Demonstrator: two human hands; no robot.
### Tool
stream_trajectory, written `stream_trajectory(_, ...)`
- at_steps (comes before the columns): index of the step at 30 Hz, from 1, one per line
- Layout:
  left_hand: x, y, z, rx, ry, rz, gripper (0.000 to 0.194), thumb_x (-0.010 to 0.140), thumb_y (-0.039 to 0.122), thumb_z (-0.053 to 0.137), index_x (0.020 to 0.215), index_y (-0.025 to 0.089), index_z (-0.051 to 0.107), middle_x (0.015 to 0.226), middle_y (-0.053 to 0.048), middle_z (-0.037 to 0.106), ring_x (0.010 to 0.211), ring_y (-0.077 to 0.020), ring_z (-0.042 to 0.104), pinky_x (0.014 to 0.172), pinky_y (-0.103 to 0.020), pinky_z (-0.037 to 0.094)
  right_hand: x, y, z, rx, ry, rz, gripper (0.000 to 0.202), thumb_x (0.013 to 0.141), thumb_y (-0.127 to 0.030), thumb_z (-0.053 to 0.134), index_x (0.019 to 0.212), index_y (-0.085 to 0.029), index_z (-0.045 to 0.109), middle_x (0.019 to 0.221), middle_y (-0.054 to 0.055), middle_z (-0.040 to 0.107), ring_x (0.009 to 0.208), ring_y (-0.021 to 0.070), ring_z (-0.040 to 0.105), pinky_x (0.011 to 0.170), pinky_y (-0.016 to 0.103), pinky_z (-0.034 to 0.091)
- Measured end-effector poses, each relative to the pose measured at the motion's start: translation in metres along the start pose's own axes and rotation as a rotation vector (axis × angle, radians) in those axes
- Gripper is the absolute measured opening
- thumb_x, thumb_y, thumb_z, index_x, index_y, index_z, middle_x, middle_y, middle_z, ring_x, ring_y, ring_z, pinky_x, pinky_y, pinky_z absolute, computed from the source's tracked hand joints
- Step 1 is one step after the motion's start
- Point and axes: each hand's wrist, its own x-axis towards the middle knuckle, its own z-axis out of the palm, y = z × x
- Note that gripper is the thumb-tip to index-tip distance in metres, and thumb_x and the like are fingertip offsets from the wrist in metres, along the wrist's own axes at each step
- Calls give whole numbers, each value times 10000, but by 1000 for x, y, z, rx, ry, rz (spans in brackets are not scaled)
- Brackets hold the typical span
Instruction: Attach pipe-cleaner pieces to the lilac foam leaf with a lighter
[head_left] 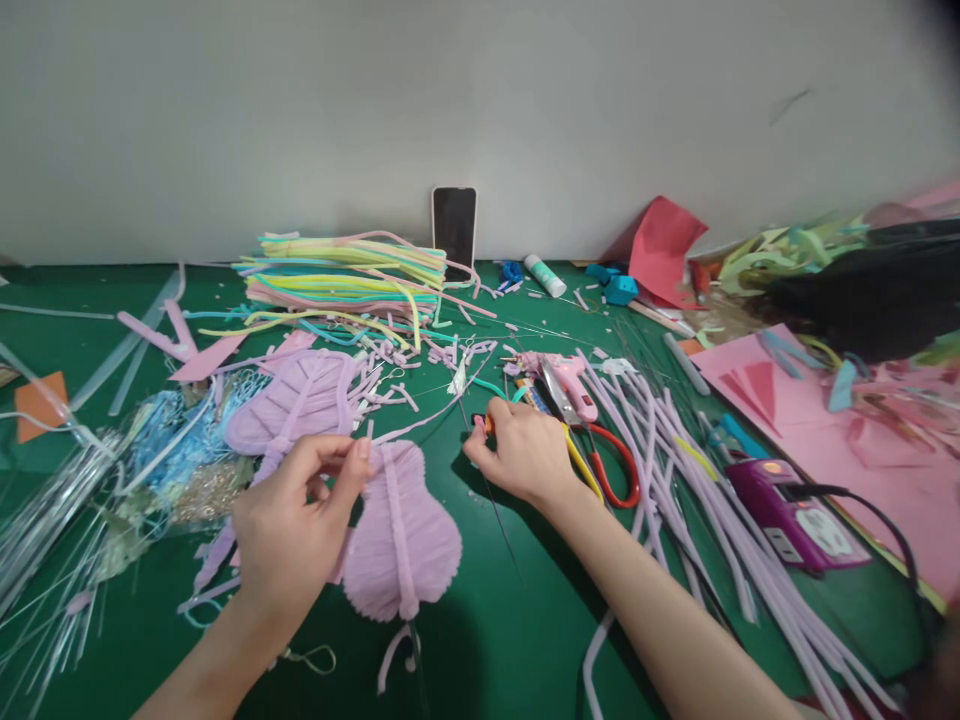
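Observation:
My left hand (300, 520) pinches a thin lilac pipe cleaner near the top of a lilac ribbed piece (431, 535) with wavy edges and a fuzzy central stem. The pipe cleaner's long tail runs up to the right. Behind that hand lies a second lilac leaf-like piece (300, 400). My right hand (525, 450) is closed over something small with an orange and black part, mostly hidden by the fingers. Just beyond it are red-handled scissors (616, 470), yellow handles (583, 462) and a pink glue gun (574, 385).
Bundled coloured pipe cleaners (345, 275) and a phone (454, 228) stand by the wall. Loose lilac pipe cleaners (720, 510), a purple device (791, 515) with a cable and pink sheets (847, 430) lie right. Blue tassels (169, 430) and clear sticks (52, 520) lie left.

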Motion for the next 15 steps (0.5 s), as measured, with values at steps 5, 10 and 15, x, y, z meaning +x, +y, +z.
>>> stream_trajectory(5,-2,2,-1,-45,-29,-61,211,841,429,606,806,223,637,602,56,666,507,-101,611,495,-210,441,1,-6,4,4,-21,-8,232,783,-333,427,745,-163,580,672,59,646,603,179,584,494,287,158)
stream_trajectory(10,-2,5,-1,-66,-32,-92,207,837,428,610,801,226,637,605,54,668,515,-103,612,502,-211,453,2,-7,8,10,3,-12,240,784,-328,415,742,-162,583,671,59,647,609,183,587,492,285,160)
stream_trajectory(15,-2,6,-2,-79,-30,-93,197,835,418,618,801,225,635,588,59,663,515,-100,616,500,-205,455,4,-7,8,30,34,-12,255,816,-323,396,762,-154,580,678,66,642,636,180,587,500,283,195)
